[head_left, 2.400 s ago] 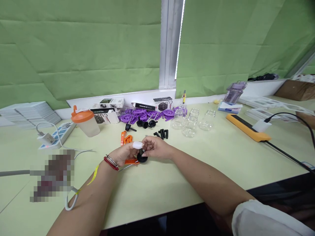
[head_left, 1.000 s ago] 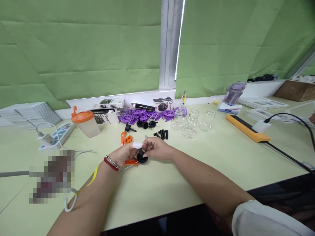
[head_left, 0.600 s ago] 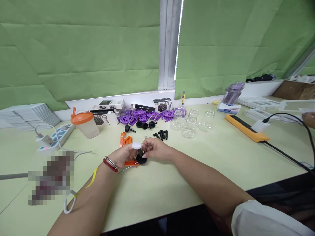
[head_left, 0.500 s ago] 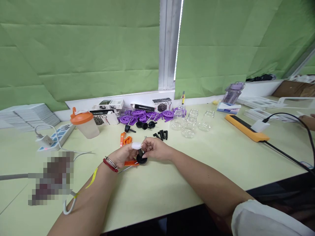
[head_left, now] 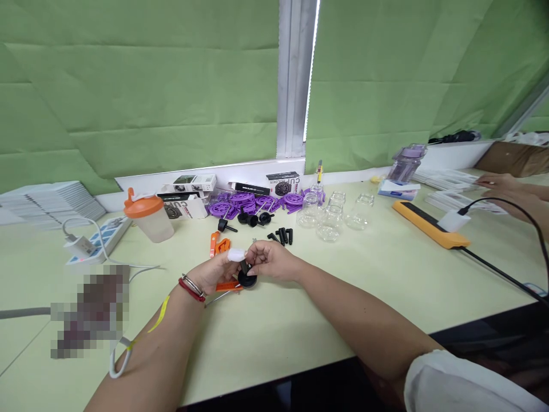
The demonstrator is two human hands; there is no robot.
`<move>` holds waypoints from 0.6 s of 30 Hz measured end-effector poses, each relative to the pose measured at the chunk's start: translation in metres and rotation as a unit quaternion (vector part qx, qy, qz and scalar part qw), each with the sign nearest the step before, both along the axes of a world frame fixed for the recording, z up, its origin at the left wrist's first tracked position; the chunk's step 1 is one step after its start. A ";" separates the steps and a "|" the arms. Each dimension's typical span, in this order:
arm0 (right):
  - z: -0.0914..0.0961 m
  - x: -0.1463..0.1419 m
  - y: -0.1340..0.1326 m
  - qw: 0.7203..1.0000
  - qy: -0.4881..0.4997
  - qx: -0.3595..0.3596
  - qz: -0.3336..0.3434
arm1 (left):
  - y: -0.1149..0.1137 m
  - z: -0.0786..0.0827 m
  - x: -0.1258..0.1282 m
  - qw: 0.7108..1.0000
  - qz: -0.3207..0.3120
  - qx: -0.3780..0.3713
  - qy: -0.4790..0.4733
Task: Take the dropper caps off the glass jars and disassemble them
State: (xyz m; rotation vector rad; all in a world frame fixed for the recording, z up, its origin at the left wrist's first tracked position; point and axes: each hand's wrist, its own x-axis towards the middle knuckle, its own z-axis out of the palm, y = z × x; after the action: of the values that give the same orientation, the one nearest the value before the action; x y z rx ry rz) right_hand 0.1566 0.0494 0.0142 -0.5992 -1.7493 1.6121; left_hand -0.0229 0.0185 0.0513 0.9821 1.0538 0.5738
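Observation:
Both hands meet over the table around a black plastic part [head_left: 246, 280] with a round disc base and a short stem. My left hand [head_left: 218, 270], with a white wrap on its thumb, is closed on it from the left. From the right, the fingertips of my right hand [head_left: 270, 260] pinch at the stem; anything small between them is hidden. Under my left hand an orange part [head_left: 229, 285] and a thin metal rod [head_left: 219, 298] stick out. Orange clip-like parts [head_left: 221, 245] lie just beyond, with several black elbow pieces [head_left: 281, 235] to their right.
Purple wheel-shaped parts [head_left: 244, 201], black round parts [head_left: 253, 219] and clear glass jars [head_left: 330, 220] stand farther back. An orange-lidded cup [head_left: 150, 216] is at left, an orange power strip [head_left: 429, 224] at right. Another person's hands [head_left: 501, 186] work at far right.
My hands stay nearly still around the black part. At far right, the other person's hands have come farther into view over the white sheets.

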 end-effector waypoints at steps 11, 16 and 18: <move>0.019 0.007 -0.008 0.997 0.019 0.006 -0.078 | -0.008 0.015 -0.003 0.989 0.022 0.120 -0.085; 0.034 0.010 -0.021 0.997 0.049 -0.054 -0.011 | -0.012 0.012 0.008 0.919 0.116 0.344 -0.156; 0.036 0.008 -0.027 0.996 0.062 -0.070 0.012 | -0.011 0.003 0.017 0.879 0.152 0.441 -0.097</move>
State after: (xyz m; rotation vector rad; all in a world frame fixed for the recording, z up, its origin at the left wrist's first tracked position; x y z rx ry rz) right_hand 0.1641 0.0228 0.0499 -0.5316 -1.5697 1.7610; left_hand -0.0060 0.0070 0.0548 1.5077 0.7510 1.4638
